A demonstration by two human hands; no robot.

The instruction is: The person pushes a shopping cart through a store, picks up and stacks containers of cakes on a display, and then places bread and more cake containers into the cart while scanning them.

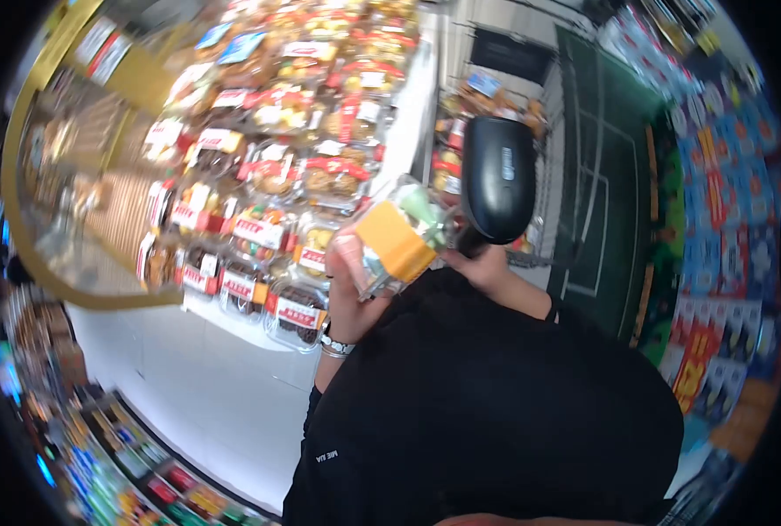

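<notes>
My left hand (355, 294) is wrapped round the side of a clear plastic food pack (399, 237) with a broad orange band and something pale green inside. The pack is tilted in front of my chest. In my right hand (489, 266) is the handle of a black handheld barcode scanner (498, 180), its rounded head pointing away from me. The scanner is close beside the pack's right end. My right fingers are partly hidden under it.
On the left, a display counter carries rows of clear boxes (255, 232) with red and white labels. A wire cart (575, 175) holding more packs stands beyond the scanner. Pale floor tiles (180, 364) and stocked shelves (189, 491) lie lower left; colourful posters (724, 210) line the right.
</notes>
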